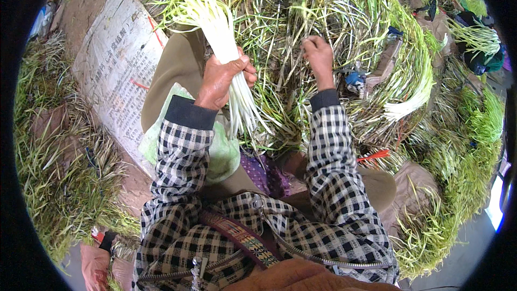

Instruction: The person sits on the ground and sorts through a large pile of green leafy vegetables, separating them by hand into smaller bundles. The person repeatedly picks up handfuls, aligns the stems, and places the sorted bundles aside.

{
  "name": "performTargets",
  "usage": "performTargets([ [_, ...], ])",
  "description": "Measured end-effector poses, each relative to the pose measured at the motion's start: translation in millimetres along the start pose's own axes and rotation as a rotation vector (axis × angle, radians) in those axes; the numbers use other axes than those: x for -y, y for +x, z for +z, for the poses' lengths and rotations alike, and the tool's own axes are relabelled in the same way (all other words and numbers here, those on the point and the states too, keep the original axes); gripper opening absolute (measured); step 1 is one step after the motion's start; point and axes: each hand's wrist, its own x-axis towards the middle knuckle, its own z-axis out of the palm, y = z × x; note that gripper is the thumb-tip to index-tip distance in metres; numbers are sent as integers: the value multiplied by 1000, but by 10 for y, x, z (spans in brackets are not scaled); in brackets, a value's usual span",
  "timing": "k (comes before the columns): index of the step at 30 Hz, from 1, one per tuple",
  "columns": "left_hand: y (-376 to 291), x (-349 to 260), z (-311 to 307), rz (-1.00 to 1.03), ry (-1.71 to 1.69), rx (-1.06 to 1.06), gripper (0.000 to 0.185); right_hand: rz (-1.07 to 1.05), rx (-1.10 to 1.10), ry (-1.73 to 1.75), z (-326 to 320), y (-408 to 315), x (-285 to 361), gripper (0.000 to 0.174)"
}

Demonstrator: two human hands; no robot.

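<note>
A thick bunch of blanched garlic chives (pixel 220 32) is gripped in my left hand (pixel 226 76). Its pale yellow leaf tips fan toward the upper left, and the white stalk ends hang down toward my lap. My right hand (pixel 319 58) is apart from the bunch, over the loose leaf litter (pixel 278 48). Its fingers are curled together; blurred dry strands lie by the fingertips, and I cannot tell whether they are pinched. A green-and-white cloth (pixel 222 153) is draped on my thigh beneath the stalks.
A white printed sheet (pixel 117 64) bearing writing lies at the left. Trimmed chives (pixel 408 105) curve along the right, near a blue-and-white wrapped item (pixel 355 80). Red ties (pixel 373 155) lie by my right knee. Leaf heaps (pixel 464 194) line the right; another person's pink-clad part (pixel 95 264) shows lower left.
</note>
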Motion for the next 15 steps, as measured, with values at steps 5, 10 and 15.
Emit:
performTargets([
  [5,58,28,-24,6,47,60,19,260,71,706,53,-614,88,17],
  [10,28,3,-47,46,49,50,16,471,485,386,277,-1165,-72,11],
  [15,24,-12,-56,50,25,28,13,172,489,589,-29,-1492,583,14],
])
